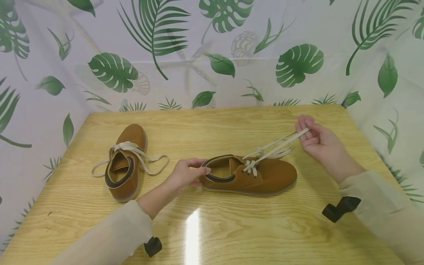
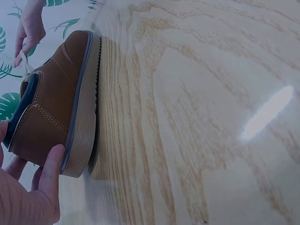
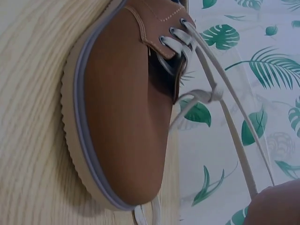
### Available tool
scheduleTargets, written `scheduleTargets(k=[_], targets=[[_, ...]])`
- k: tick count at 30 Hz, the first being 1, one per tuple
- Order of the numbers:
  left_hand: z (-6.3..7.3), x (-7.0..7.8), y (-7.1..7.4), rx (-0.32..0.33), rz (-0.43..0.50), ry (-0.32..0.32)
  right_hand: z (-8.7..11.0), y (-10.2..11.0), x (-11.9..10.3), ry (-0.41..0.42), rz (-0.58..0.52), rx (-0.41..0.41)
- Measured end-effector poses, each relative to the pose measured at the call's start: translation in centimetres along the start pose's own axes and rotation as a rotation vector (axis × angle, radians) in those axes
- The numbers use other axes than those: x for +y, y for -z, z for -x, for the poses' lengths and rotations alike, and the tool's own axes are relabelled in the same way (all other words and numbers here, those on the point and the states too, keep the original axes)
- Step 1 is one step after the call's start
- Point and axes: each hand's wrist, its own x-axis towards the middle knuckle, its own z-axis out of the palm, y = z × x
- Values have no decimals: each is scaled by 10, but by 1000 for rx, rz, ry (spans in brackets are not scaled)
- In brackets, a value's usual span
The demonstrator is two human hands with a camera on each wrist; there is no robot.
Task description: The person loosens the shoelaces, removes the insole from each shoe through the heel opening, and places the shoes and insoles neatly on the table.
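Note:
A brown shoe [image 1: 275, 175] with a dark padded collar lies sole down on the table, toe to the right. My left hand [image 1: 187, 173] grips its heel, thumb over the collar's edge; the left wrist view shows fingertips against the heel above the pale ridged sole [image 2: 84, 122]. Raised beyond the toe, my right hand [image 1: 316, 140] holds cream shoelaces [image 1: 281, 147] that run taut from the eyelets. A knot [image 3: 215, 93] shows in the slack lace beside the taut strands in the right wrist view.
A second brown shoe [image 1: 132, 165] stands at the left, its cream laces [image 1: 127, 146] tied in a bow, one loop lying out on the wood. The wooden table [image 1: 251, 232] meets leaf-patterned cloth [image 1: 185, 77] at the back and sides.

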Motion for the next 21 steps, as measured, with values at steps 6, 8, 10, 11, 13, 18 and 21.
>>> scheduleTargets(k=[6, 8, 10, 11, 13, 18, 21], targets=[[1, 1, -1, -3, -5, 2, 0, -1, -20, 20, -17, 7], [2, 2, -1, -4, -6, 1, -1, 0, -28, 25, -20, 7], [2, 2, -1, -6, -7, -1, -2, 1, -36, 34, -23, 8], [2, 2, -1, -7, -7, -1, -3, 1, -41, 39, -32, 5], [2, 2, -1, -6, -8, -3, -5, 4, -50, 49, -49, 1], [1, 1, -1, -6, -4, 2, -7, 10, -70, 67, -49, 20], [0, 0, -1, -6, -4, 1, -5, 9, -80, 75, -43, 27]])
